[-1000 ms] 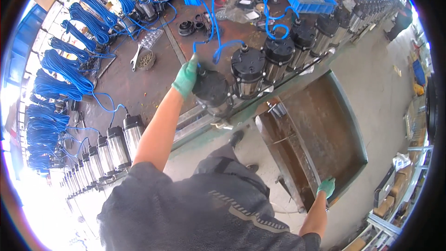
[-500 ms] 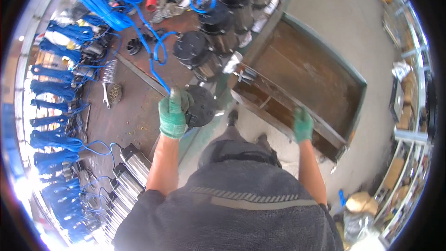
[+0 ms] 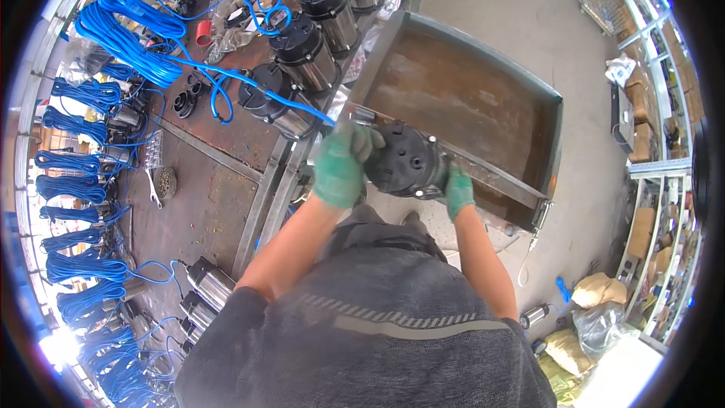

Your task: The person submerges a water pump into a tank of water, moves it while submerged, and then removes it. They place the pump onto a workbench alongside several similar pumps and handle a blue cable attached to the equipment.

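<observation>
A submersible pump with a round black top is between my hands, over the near edge of a metal trough. My left hand, in a green glove, is closed at the left edge of the pump top, where a blue cable runs in. Its fingers partly hide what they grip there. My right hand, also gloved in green, holds the pump's right side, its fingers partly hidden behind the body. The pump top is tilted toward me, and its lower body is mostly out of sight.
Several steel pumps with black tops stand along the bench edge left of the trough. Coiled blue cables, a wrench and a red ring lie on the bench. Shelving lines the right side.
My left hand has carried the pump rightward from the bench edge to the trough. My right hand has come from over the trough onto the pump's side. The view has shifted.
</observation>
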Available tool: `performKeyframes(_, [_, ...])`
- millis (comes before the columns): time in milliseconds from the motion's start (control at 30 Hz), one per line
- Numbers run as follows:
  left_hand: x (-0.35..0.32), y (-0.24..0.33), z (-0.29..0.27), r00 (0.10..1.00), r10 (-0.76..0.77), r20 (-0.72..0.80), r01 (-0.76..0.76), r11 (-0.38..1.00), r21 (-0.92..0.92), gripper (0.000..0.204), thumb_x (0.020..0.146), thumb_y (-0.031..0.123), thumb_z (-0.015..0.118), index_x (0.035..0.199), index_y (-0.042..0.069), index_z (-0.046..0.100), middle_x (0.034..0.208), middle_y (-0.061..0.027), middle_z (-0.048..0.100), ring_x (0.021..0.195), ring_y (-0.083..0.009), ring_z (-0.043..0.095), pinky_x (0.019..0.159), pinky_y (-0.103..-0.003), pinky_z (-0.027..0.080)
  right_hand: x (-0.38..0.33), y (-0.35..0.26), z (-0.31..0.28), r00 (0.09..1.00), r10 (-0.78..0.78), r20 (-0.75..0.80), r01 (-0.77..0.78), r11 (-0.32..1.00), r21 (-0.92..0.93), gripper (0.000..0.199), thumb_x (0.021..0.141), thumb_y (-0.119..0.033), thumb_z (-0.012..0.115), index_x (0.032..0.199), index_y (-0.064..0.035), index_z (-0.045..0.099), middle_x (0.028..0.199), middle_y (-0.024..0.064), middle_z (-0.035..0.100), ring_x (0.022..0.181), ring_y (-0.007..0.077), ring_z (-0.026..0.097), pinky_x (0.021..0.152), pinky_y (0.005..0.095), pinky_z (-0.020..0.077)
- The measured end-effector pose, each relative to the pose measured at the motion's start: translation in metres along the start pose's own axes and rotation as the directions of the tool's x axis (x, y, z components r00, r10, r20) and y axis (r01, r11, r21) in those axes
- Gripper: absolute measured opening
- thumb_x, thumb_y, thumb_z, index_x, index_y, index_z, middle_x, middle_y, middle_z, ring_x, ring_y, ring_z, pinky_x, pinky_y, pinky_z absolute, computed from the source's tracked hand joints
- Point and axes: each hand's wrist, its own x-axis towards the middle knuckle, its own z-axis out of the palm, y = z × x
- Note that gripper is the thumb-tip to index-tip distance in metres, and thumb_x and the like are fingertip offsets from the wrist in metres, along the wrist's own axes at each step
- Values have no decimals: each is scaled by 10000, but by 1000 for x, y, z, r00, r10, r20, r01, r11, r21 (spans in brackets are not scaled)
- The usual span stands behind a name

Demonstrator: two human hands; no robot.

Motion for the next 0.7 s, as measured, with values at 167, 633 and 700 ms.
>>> performKeyframes(167, [20,-49,1,986,-161,-49,159,986,-41,483,1064,462,476,718,126,451,688,-13,420,727,-187,466,810,-352,419,11,-4,-53,982,63,-178,-75,995,-63,448,1072,-307,422,1360,10,554,1284,162,636,1124,240,620,999,376,492])
performKeyframes(633, [32,-37,-73,982,-188,-9,148,743,653,430,1051,420,502,1151,43,683,1046,-127,679,1038,-238,634,964,-395,477,34,30,-61,964,-137,-228,89,974,-210,515,1075,-362,445,1289,76,608,1268,187,659,1136,277,599,1036,379,440])
performKeyframes(700, [37,30,-65,891,-452,-39,233,383,894,444,1025,399,541,1279,53,657,1192,-177,682,1107,-282,655,995,-442,493,24,18,-59,953,-188,-238,123,957,-264,538,1075,-383,444,1299,80,601,1281,204,651,1141,289,604,1034,389,447])
